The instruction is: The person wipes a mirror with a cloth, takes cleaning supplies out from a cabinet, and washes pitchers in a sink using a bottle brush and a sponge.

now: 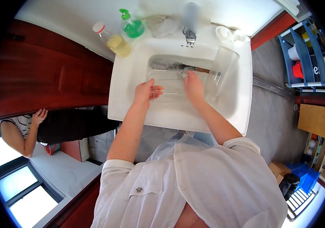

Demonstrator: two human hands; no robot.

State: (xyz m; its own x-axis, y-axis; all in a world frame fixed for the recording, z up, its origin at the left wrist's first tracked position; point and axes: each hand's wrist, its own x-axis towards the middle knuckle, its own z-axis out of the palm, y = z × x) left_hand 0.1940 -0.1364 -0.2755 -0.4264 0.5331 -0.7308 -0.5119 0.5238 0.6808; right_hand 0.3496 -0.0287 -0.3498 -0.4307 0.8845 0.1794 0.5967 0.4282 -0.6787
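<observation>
Both hands are over the basin of a white sink (126,110). Between them lies a clear glass vessel (168,84) on its side. My left hand (147,92) is closed round its wide end at the left. My right hand (192,85) is closed at the narrower right end, with its fingertips partly hidden. Behind the vessel lies a bottle brush (170,65) with dark bristles and a brown handle. A second clear glass cylinder (225,68) leans in the right side of the basin.
Behind the basin stand a faucet (190,36), a green soap bottle (133,27), a bottle of yellowish liquid (117,43) and white cups (225,34). Another person (25,127) is beyond the red door (56,76) at left. Blue shelves (303,57) stand at right.
</observation>
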